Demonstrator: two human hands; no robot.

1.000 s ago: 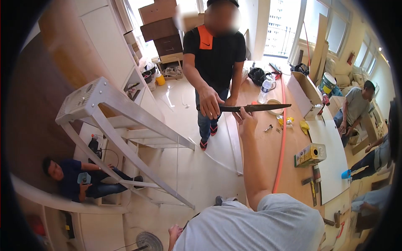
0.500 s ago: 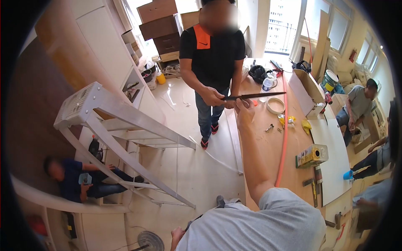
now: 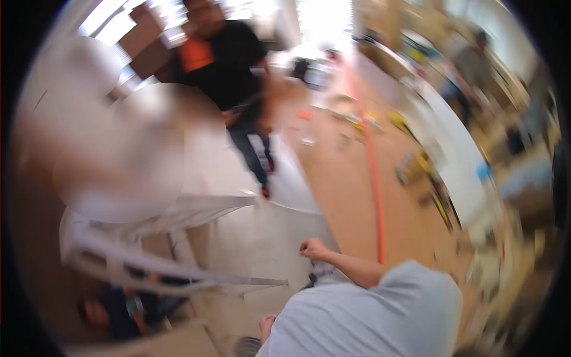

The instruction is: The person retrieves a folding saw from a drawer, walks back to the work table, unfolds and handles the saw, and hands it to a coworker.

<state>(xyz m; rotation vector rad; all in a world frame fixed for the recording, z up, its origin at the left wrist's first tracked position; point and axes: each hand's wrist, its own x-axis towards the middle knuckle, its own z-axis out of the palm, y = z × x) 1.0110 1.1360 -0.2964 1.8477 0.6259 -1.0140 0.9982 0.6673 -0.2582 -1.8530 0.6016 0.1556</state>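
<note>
My right hand [image 3: 315,249] hangs close in front of my body near the table's left edge, its fingers curled in, with nothing visible in them. Low down, my left hand [image 3: 267,325] shows only in part beside my grey shirt [image 3: 369,315]; its fingers look bent, but their grip is hidden. A co-worker [image 3: 223,65] in a black and orange shirt stands across from me, hands at waist height. Motion blur hides what those hands hold. The wooden table [image 3: 342,190] is nearest my right hand, with a red hose [image 3: 375,190] running along it.
A metal ladder [image 3: 196,276] stands to the left, with a seated person [image 3: 110,309] beyond it. On the table are a blurred metal can [image 3: 410,171], a white board [image 3: 461,154] and small items. Other people [image 3: 476,65] are at the right.
My right hand has left the long dark blade-like thing at the co-worker's hands and drawn back towards my body. The camera has swung, blurring the view and shifting the room leftward.
</note>
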